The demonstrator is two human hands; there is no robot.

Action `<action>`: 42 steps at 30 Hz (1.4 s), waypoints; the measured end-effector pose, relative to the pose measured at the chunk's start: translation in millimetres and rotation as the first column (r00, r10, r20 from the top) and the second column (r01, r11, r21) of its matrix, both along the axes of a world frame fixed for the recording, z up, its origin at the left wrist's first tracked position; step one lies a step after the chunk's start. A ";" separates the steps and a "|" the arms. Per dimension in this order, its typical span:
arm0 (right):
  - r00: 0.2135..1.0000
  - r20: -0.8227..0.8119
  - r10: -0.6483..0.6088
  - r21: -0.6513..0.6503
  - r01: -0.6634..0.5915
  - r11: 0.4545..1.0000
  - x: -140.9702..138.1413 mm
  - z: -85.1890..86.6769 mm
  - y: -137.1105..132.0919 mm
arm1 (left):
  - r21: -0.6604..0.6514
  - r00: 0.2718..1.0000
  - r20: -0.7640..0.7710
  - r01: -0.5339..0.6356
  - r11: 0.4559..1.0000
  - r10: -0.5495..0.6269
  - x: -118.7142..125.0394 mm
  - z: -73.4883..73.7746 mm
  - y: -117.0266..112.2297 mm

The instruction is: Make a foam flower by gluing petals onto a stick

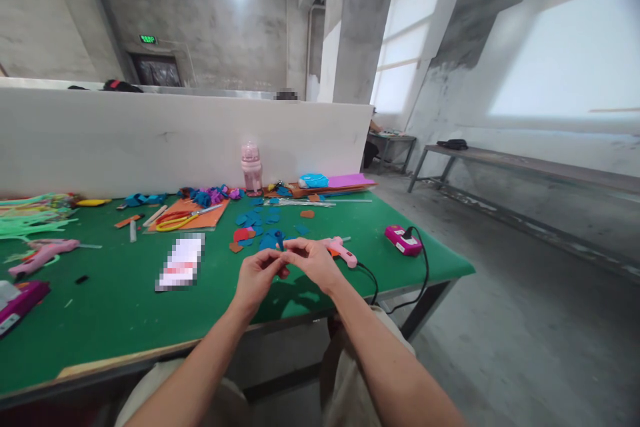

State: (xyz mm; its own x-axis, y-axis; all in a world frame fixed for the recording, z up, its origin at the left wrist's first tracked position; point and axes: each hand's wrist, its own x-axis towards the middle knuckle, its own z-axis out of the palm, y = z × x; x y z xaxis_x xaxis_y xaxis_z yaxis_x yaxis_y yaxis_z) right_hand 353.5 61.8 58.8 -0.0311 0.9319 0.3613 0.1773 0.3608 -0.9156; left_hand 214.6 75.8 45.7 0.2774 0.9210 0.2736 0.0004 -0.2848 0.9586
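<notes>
My left hand (pixel 256 278) and my right hand (pixel 314 261) meet over the near part of the green table, fingertips pinched together. A small dark blue rolled piece (pixel 280 240), felt or foam by its look, stands up between their fingertips; its lower end is hidden by the fingers. Just behind my hands lie several flat blue cut-outs (pixel 249 219), with a red cut-out (pixel 243 234) and a brown one (pixel 235 247) beside them. Right of my right hand a pink glue gun (pixel 342 252) rests on the table, its front partly covered by my hand.
A magenta power strip (pixel 403 240) with a black cable sits near the right edge. Scissors (pixel 177 220) lie on an orange sheet. Another pink glue gun (pixel 47 255) is at left. A pink bottle (pixel 251 167) stands against the white partition (pixel 190 140).
</notes>
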 end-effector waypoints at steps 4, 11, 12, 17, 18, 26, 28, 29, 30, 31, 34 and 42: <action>0.990 -0.078 0.118 -0.069 -0.123 0.990 5.4 5.6 -2.9 | -0.037 1.000 0.031 0.003 0.999 -0.002 1.4 2.6 -2.0; 0.990 -0.079 0.117 -0.037 -0.121 0.992 5.1 11.6 -6.6 | -0.021 0.999 0.016 0.046 0.999 -0.046 2.7 2.5 -3.1; 0.991 -0.080 0.106 -0.044 -0.109 0.993 5.0 11.0 -6.4 | -0.019 0.999 0.016 0.049 0.999 -0.048 2.8 2.3 -3.2; 0.989 -0.107 0.103 -0.073 -0.111 0.991 4.2 6.7 -5.2 | -0.009 0.999 0.026 0.020 1.000 -0.020 3.2 -1.4 -2.9; 0.988 -0.106 0.117 -0.072 -0.124 0.990 4.5 6.1 -5.1 | 0.003 1.000 0.019 0.011 1.000 -0.011 2.8 -2.4 -2.3; 0.993 -0.114 0.012 -0.037 -0.016 0.999 22.7 7.2 0.5 | 0.327 0.969 -0.153 -0.134 0.936 0.192 -8.1 -3.3 6.9; 0.988 -0.144 -0.059 -0.063 0.051 0.997 27.4 6.6 2.3 | 0.373 0.962 -0.168 -0.141 0.917 0.216 -9.4 -2.4 7.1; 0.986 -0.146 -0.081 -0.068 0.072 0.995 28.7 6.1 2.8 | 0.391 0.960 -0.175 -0.138 0.910 0.221 -9.6 -2.0 6.8; 0.985 -0.145 -0.091 -0.066 0.083 0.994 29.3 5.5 3.1 | 0.410 0.957 -0.183 -0.133 0.903 0.224 -9.6 -1.7 6.5; 0.985 -0.144 -0.092 -0.057 0.085 0.995 29.2 4.9 3.2 | 0.429 0.955 -0.192 -0.127 0.894 0.227 -9.8 -1.3 6.3; 0.985 -0.140 -0.102 -0.033 0.098 0.995 27.0 4.0 2.9 | 0.483 0.940 -0.205 -0.146 0.864 0.273 -13.0 1.2 8.6; 0.965 -0.149 -0.214 0.014 0.219 0.976 33.1 2.4 8.0 | 0.248 0.974 0.067 -0.226 0.942 0.216 -37.0 23.0 24.2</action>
State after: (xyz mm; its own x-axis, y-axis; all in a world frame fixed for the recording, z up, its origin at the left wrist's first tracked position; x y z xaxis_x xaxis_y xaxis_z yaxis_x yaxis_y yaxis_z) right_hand 386.7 69.8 61.2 0.2254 0.8991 0.3753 0.1196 0.3567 -0.9265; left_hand 177.5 100.0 68.7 0.0596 0.8573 0.5114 0.0561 -0.5143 0.8557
